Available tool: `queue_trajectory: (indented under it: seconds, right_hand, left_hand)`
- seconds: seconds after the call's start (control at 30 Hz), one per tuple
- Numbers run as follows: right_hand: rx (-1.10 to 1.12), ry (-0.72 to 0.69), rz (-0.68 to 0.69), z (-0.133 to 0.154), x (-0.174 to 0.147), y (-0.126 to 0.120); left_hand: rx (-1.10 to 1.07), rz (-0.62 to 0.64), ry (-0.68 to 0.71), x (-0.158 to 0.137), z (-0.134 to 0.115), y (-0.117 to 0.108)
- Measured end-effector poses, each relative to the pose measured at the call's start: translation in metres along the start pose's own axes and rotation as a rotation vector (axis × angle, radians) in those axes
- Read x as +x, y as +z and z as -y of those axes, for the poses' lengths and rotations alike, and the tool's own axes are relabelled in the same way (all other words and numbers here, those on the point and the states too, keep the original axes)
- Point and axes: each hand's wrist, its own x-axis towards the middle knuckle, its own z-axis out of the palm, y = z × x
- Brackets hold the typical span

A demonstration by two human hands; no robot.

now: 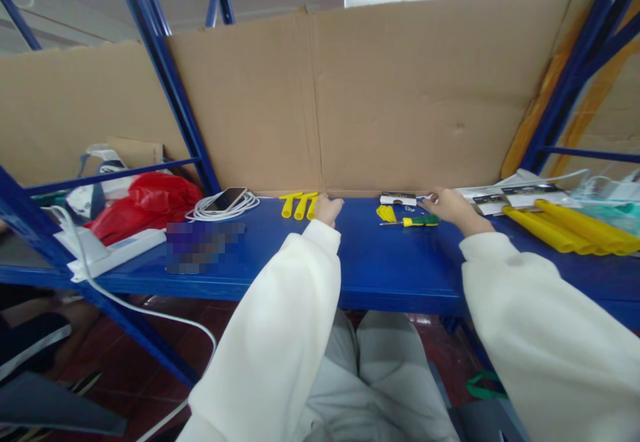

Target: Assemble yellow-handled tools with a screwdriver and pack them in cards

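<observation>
My left hand (329, 210) is at the back of the blue shelf, its fingers curled at the rightmost yellow T-shaped handle (313, 207), partly covering it. Two more such handles (293, 206) stand in a row to its left. My right hand (447, 207) is closed in a pinch by the right end of a black-and-white packet (398, 199); what lies between the fingertips is too small to make out. Just in front of that hand lies a screwdriver (421, 221) with a green and yellow handle. Small yellow pieces (386, 213) and tiny metal parts (409, 209) sit nearby.
Several yellow tubes (575, 229) lie at the right beside flat packets (533, 197). To the left are a phone (227, 199) on a coiled white cable (197, 213), a red bag (155, 202) and a white power strip (125, 250). Cardboard (390, 95) walls the back; blue posts (175, 82) frame the shelf.
</observation>
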Motion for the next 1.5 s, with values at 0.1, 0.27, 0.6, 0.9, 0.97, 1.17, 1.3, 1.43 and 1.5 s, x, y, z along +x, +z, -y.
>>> queue_trajectory:
  seconds: [0.1,0.27,0.6,0.9,0.97,1.17,1.3,1.43,1.5]
  right_hand:
    - [0.003,-0.004,0.051,-0.01,-0.001,0.007]
    - [0.006,0.02,0.063,-0.015,-0.002,0.008]
    - [-0.005,0.014,0.091,-0.009,-0.004,0.005]
    - [-0.012,-0.041,0.065,-0.019,0.002,0.013]
    - [-0.016,-0.036,0.074,-0.019,0.003,0.014]
    - [-0.019,-0.034,0.095,-0.019,0.004,0.015]
    - [-0.009,-0.041,0.097,-0.022,0.004,0.017]
    - [-0.003,-0.049,0.09,-0.023,0.005,0.018]
    - [0.001,-0.045,0.095,-0.023,0.006,0.018]
  left_hand:
    - [0.204,-0.147,-0.065,0.003,0.008,-0.003]
    - [0.41,-0.045,0.002,0.01,0.021,-0.006]
    - [0.628,0.123,0.202,0.0,0.019,0.004]
    - [0.699,0.173,0.261,-0.011,0.007,0.008]
    - [0.702,0.143,0.256,-0.012,0.006,0.008]
    - [0.726,0.086,0.295,-0.013,0.007,0.008]
    - [0.722,0.12,0.296,-0.014,0.005,0.005]
    - [0.735,0.098,0.267,-0.016,0.0,0.002]
    - [0.764,0.058,0.253,-0.018,-0.001,0.001]
